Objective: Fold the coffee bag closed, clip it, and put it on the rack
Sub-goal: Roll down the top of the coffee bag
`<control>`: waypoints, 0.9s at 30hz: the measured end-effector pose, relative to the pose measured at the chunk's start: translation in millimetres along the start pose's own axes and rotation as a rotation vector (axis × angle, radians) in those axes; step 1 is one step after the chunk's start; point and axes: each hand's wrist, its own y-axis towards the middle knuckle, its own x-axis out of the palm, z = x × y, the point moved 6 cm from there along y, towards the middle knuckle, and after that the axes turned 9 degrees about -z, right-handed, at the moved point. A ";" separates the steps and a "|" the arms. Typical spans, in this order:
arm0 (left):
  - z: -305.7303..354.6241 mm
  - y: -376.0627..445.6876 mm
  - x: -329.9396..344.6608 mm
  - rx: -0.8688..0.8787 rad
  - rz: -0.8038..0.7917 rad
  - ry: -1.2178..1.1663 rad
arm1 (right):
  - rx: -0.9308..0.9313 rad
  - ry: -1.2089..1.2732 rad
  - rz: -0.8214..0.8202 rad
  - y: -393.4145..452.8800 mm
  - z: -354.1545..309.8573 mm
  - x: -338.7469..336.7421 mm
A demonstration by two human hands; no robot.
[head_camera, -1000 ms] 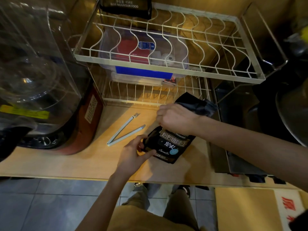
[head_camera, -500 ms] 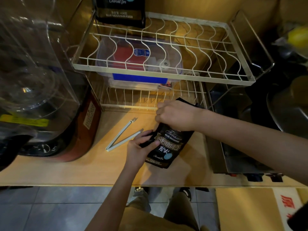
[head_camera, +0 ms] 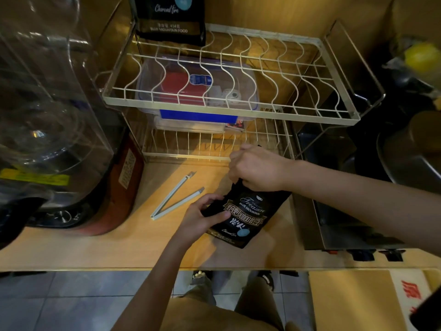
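Observation:
A black coffee bag [head_camera: 248,216] with white and blue print lies on the wooden counter in front of a white wire rack [head_camera: 229,108]. My right hand [head_camera: 259,168] grips the bag's top end, which is bunched and mostly hidden under my fingers. My left hand [head_camera: 202,218] holds the bag's left edge, thumb on the printed face. A pale sealing clip [head_camera: 177,198] lies open in a V on the counter, just left of my left hand and untouched.
A second black coffee bag [head_camera: 170,19] stands at the rack's upper tier, back left. A clear box [head_camera: 198,89] with red and blue contents sits on the lower tier. A large clear-topped appliance [head_camera: 55,130] fills the left; dark metal equipment [head_camera: 346,211] borders the right.
My right hand has pressed the bag's raised, crumpled top down and gathered it. My left hand shifted from the bag's lower corner up along its left edge. The clip has not moved.

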 end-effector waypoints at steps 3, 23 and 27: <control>2.3 -1.3 2.0 0.017 -0.021 0.050 | 0.018 0.085 0.010 -5.1 2.4 -2.5; -2.1 -16.0 20.3 0.144 0.036 0.331 | 0.157 0.410 -0.314 13.6 18.9 44.9; -2.1 -16.1 14.0 0.156 0.058 0.254 | 0.198 0.454 -0.155 7.3 21.3 30.6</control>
